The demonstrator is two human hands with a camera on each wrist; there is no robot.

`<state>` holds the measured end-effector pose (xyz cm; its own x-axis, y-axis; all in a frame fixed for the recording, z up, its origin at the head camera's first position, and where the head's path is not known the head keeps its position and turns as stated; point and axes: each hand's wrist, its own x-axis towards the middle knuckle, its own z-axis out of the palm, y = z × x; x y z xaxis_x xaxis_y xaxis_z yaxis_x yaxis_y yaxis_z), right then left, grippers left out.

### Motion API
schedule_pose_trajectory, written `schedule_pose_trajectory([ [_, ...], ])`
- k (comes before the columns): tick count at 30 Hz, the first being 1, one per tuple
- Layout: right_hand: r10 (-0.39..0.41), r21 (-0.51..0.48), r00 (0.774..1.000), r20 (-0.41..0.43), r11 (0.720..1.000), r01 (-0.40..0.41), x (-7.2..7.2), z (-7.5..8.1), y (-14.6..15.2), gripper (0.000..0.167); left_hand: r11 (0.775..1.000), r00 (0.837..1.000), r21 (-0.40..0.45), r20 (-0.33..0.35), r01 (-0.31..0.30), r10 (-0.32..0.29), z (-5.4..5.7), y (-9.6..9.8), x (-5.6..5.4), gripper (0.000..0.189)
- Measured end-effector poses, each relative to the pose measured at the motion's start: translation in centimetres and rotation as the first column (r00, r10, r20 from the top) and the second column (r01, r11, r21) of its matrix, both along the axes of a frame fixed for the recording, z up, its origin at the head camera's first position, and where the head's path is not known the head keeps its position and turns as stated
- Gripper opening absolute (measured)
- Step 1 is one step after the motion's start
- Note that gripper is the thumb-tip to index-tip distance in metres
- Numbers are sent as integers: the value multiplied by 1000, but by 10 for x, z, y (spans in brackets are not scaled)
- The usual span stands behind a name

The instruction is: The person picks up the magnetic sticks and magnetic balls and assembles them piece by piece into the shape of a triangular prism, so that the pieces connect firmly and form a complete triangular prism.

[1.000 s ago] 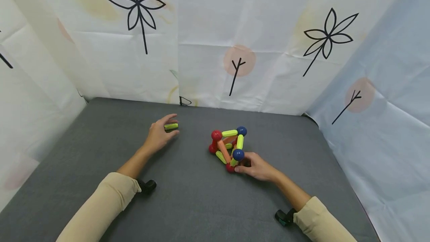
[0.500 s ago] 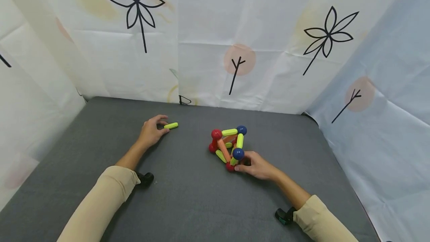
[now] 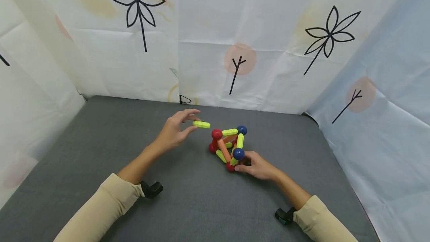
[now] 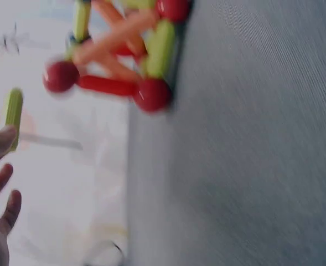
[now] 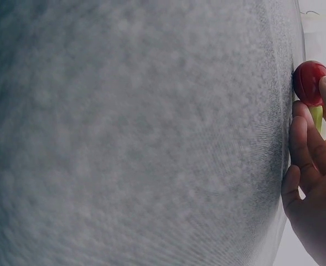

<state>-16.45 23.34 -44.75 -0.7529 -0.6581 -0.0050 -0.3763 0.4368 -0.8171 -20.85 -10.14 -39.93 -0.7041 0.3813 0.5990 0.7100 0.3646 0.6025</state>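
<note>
My left hand (image 3: 174, 130) pinches a yellow-green magnetic building rod (image 3: 202, 124) by one end, between thumb and fingertips, raised over the table. Its free end points at the upper red ball (image 3: 217, 134) of a built frame, a short gap away. That frame stands on the table, made of red balls, blue balls (image 3: 238, 154) and rods in yellow-green, orange and red. At its near right corner, my right hand (image 3: 256, 165) grips it low down. In the right wrist view the thumb presses on the red ball (image 5: 311, 83) there, with fingers behind it.
A dark grey cloth covers the table (image 3: 201, 204). White printed curtains (image 3: 268, 18) hang behind and at both sides. Black wrist cameras (image 3: 151, 189) sit at both cuffs.
My left hand has picked up the yellow-green rod from the table and carried it right, toward the frame. The right hand and the frame have stayed in place.
</note>
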Motion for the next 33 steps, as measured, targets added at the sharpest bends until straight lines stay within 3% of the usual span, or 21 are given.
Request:
schedule_pose_trajectory([
  [3,1,-2,1000,-7,1000,-1,0,0,-1,29,993,993,-73,-72,89,-94,12,14,12,53],
  [7,3,-6,1000,-19,1000,-3,0,1,0,28,981,985,-138,-89,137,-151,14,29,20,52],
  [17,4,-12,1000,-13,1000,-5,1,1,1,24,968,979,-217,-128,126,-156,-3,56,25,44],
  [24,-3,-8,1000,3,1000,3,2,1,-1,29,964,976,-246,-168,97,-141,-6,64,23,42],
  [28,2,-14,1000,-3,1000,-2,1,0,0,29,957,977,-275,-164,90,-139,-6,66,20,41],
  [33,-4,-6,1000,5,1000,4,1,0,-1,27,951,984,-290,-109,104,-141,-8,66,17,39],
])
